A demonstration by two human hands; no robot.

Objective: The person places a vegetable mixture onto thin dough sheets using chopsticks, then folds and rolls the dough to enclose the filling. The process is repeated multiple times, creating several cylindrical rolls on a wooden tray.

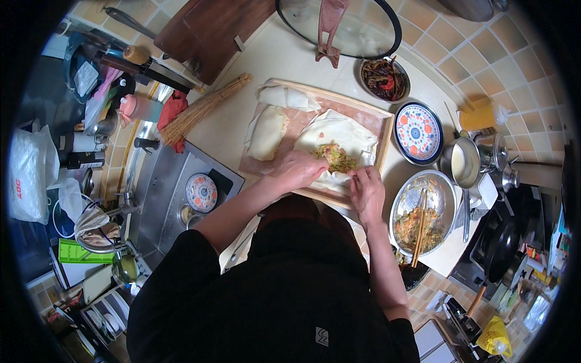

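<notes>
A thin dough sheet (336, 125) lies spread on a floured wooden board (313, 97) with raised edges. Chopped vegetable filling (336, 156) forms a heap on the sheet's near part. My left hand (299, 168) pinches the near edge of the dough, left of the filling. At the right corner of that edge, the fingertips of my right hand (366, 188) grip the dough too. The near flap is partly lifted against the filling. Two filled dough rolls, one along the left side (268, 132) and one at the far left (288, 97), rest on the same board.
On the right stands a metal bowl (442, 179) of filling with wooden chopsticks (421, 227) across it. A patterned plate (417, 131), a dish of dried chillies (386, 81) and a saucepan (462, 165) stand beyond. Leftward are a straw brush (206, 109) and a sink (156, 199).
</notes>
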